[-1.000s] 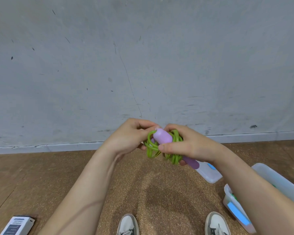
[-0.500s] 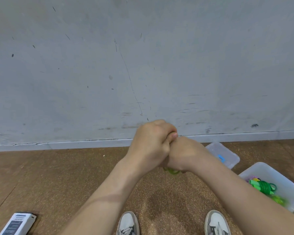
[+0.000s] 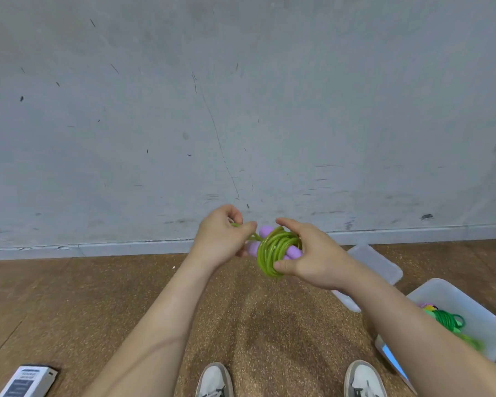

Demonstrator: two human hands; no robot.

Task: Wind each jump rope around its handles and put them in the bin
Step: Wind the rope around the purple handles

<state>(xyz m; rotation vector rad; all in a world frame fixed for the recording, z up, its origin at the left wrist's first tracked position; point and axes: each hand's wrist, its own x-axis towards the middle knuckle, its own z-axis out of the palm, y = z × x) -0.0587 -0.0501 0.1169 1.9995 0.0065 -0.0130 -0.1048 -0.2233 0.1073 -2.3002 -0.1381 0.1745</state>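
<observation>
Winding nearly finished: left hand (image 3: 221, 242) pinches green plastic rope (image 3: 271, 253) tail, right hand (image 3: 312, 259) grips coil around lilac handles (image 3: 265, 230); drop into white plastic bin (image 3: 476, 313) left.

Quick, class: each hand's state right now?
Left hand: pinches a loose strand of the green rope.
Right hand: grips its coil round the purple handles.

— What got cut off?
— The box (image 3: 26, 381) at seven o'clock and both shoes (image 3: 214, 381) at six, by the bottom edge.
— And hidden?
— The handles' (image 3: 265, 231) middles lay under the rope (image 3: 272, 250); part of the bin (image 3: 470, 305) at four sat behind the right arm (image 3: 413, 325).
</observation>
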